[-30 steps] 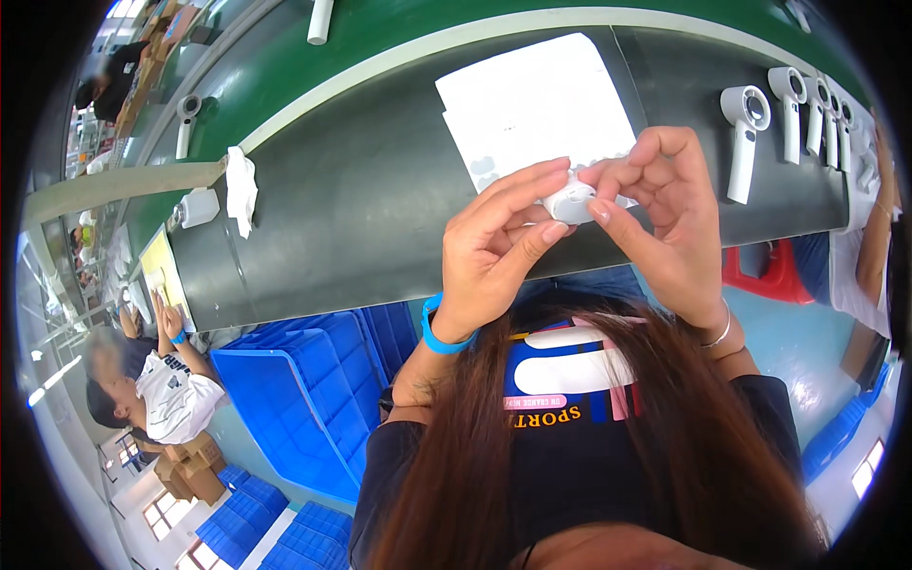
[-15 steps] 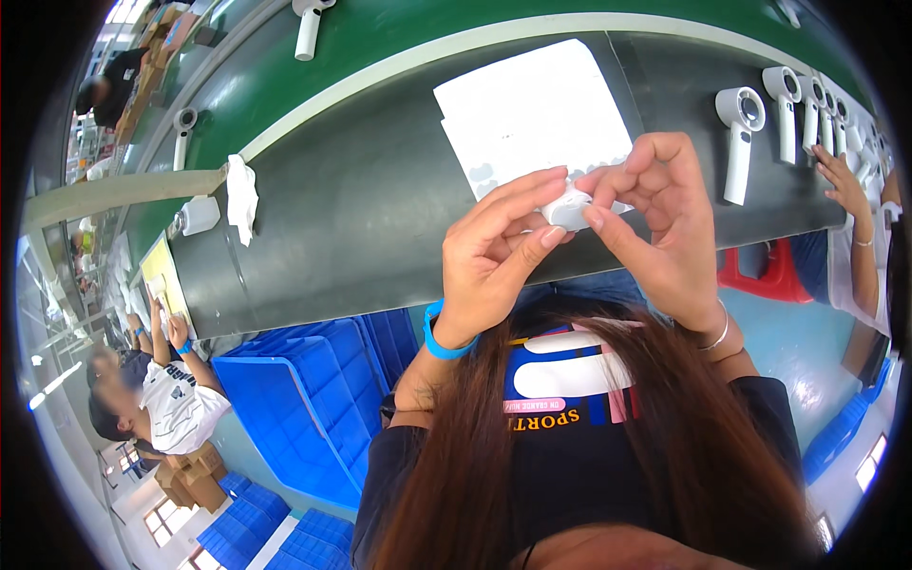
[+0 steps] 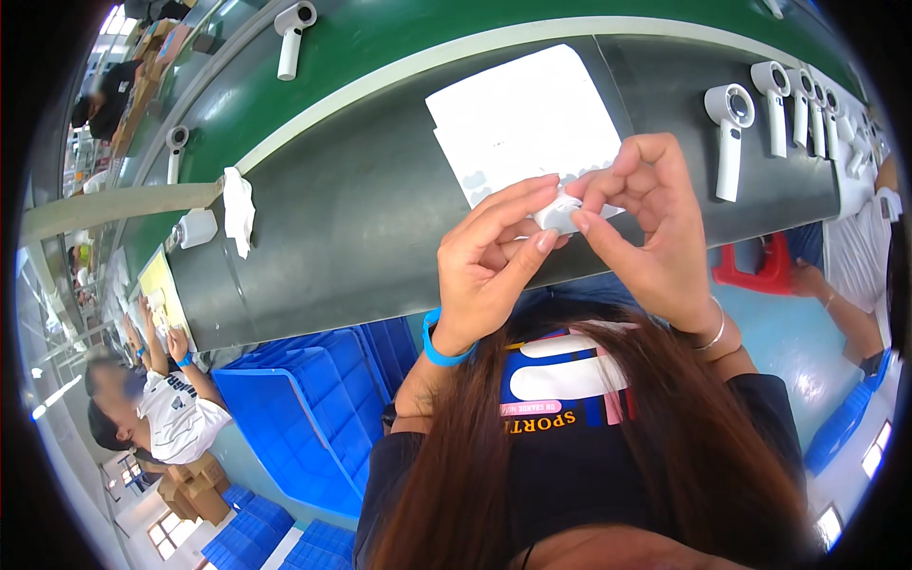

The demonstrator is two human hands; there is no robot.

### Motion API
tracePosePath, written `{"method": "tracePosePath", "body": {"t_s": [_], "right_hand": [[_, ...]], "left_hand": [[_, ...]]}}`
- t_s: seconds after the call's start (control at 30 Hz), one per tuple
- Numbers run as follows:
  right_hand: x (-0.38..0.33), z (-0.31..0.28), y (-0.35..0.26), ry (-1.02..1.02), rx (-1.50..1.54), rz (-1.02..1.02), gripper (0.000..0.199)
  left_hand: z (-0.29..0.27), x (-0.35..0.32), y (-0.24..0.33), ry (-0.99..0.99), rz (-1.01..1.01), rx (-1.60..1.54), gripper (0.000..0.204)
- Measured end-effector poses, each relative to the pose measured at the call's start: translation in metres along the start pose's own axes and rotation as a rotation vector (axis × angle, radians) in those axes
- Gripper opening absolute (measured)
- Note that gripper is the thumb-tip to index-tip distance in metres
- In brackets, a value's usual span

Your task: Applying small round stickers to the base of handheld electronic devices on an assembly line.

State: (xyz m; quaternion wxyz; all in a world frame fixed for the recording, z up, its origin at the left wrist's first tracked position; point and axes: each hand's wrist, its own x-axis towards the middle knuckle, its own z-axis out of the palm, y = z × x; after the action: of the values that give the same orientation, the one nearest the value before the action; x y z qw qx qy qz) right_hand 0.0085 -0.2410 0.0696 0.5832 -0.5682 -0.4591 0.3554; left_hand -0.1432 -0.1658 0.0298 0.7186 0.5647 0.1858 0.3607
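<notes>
Above the dark worktable, I hold a small white rounded piece (image 3: 558, 215) between both hands; its exact kind I cannot make out. My left hand (image 3: 486, 256), with a blue band at the wrist, grips it between thumb and fingers from the left. Thumb and index finger of my right hand (image 3: 654, 228) pinch at its upper right side, the other fingers curled. Partly hidden behind my fingers lies a white sheet (image 3: 522, 123) with grey blotches along its near edge.
White handheld fans (image 3: 730, 142) lie in a row at the right; another fan (image 3: 290, 40) rides the green belt (image 3: 399, 38). A crumpled white cloth (image 3: 237, 211) lies left, near a beam (image 3: 123, 207). Blue crates (image 3: 294, 399) and a red stool (image 3: 760, 271) stand below. Co-workers sit both sides.
The fans on the green belt have shifted left and nearer. The right co-worker's hand has left the fans and is now by the red stool. My hands keep their grip, fingers slightly shifted.
</notes>
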Motion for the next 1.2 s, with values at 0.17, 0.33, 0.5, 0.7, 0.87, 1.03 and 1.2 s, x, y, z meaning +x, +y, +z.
{"method": "tracePosePath", "body": {"t_s": [0.17, 0.33, 0.5, 0.7, 0.87, 1.03, 1.2], "right_hand": [[-0.001, 0.003, 0.0, 0.018, -0.034, -0.005, 0.038], [-0.008, 0.002, -0.003, 0.033, -0.223, -0.006, 0.035], [-0.008, 0.002, -0.006, 0.053, -0.288, -0.1, 0.038], [-0.007, 0.006, -0.003, 0.123, -0.389, -0.15, 0.044], [-0.008, 0.005, 0.001, 0.143, -0.405, -0.139, 0.044], [-0.006, 0.005, -0.002, 0.127, -0.514, -0.186, 0.044], [0.006, -0.008, -0.008, 0.102, -0.83, -0.211, 0.042]], "left_hand": [[0.002, 0.001, 0.0, 0.015, 0.016, 0.015, 0.031], [0.009, -0.009, -0.001, 0.163, -0.039, 0.055, 0.025], [0.014, -0.003, -0.003, 0.18, 0.046, 0.114, 0.023], [0.012, -0.002, -0.005, 0.164, 0.069, 0.102, 0.022], [0.011, -0.003, -0.007, 0.159, 0.077, 0.104, 0.022], [0.008, -0.002, -0.007, 0.13, 0.091, 0.115, 0.023], [0.0, -0.004, -0.003, 0.153, 0.101, 0.129, 0.021]]}}
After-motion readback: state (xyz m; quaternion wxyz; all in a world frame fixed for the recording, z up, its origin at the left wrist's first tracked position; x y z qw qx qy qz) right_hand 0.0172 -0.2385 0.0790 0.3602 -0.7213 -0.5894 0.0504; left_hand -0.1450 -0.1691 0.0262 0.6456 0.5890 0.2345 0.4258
